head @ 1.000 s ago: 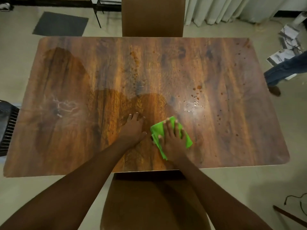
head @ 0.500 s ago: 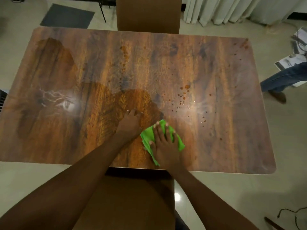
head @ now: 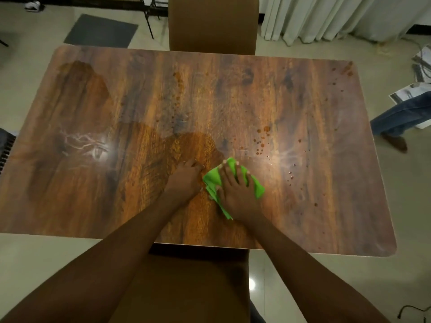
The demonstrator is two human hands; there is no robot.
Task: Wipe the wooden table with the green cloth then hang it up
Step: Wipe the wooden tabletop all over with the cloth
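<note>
The right hand (head: 235,190), fingers spread flat, presses the folded green cloth (head: 211,180) on the brown wooden table (head: 303,101) near its front edge, barely shifted in the last second. The left hand (head: 184,180) rests loose-fingered at its nine o'clock. Dark droplets (head: 262,141) at one o'clock remain unwiped – wiping is far from finished

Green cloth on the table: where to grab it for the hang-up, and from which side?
Probably the free right edge of the folded green cloth, pinched from the right: it lies flat on the brown wooden table under the pressing right hand, and the left hand crowds its other side.
</note>
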